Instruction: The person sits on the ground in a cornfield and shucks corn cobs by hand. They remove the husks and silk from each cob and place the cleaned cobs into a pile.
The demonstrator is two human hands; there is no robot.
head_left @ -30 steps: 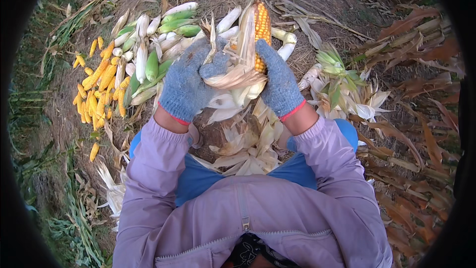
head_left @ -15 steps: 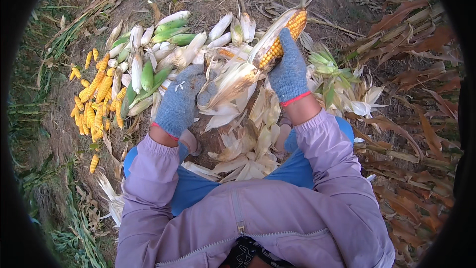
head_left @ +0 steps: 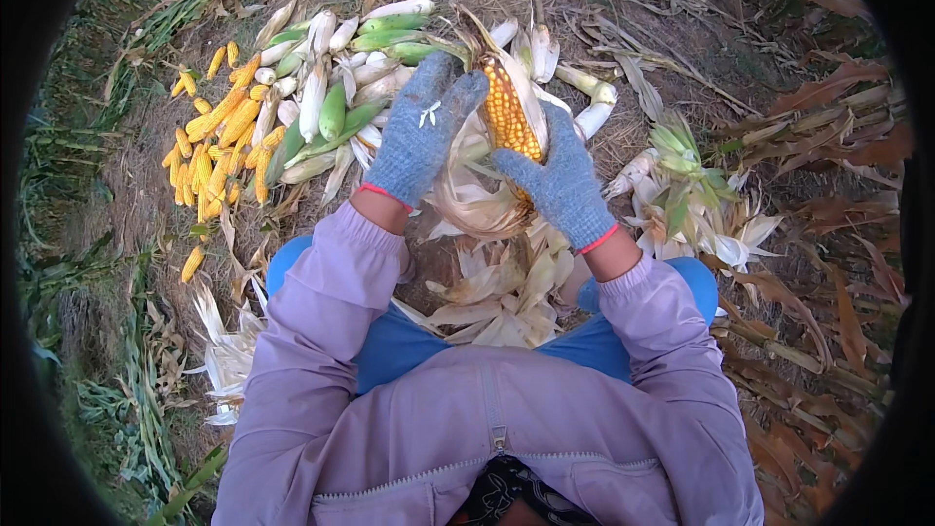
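Observation:
A partly husked ear of corn point(head_left: 509, 115) with orange-yellow kernels is in front of me, tilted with its top toward the upper left. My right hand point(head_left: 560, 180), in a grey-blue knit glove with a red cuff, is closed round its lower right side, thumb across the kernels. Next to the ear's top, my left hand point(head_left: 419, 127), gloved alike, has its fingers bent against the husk; its fingertips are partly hidden. Pale husk leaves point(head_left: 474, 197) hang peeled down below the ear, between both hands.
Bare yellow cobs point(head_left: 216, 151) are heaped on the ground at left. Beside them lies a pile of unhusked ears point(head_left: 332, 112), green and whitish. Loose husks point(head_left: 506, 287) lie between my feet, and more husks point(head_left: 716, 219) at right. Dry brown stalks point(head_left: 808, 321) line the right side.
The ear has come down and left, turning so its top leans left instead of right. My left hand has moved from the peeled husk up to the ear's top.

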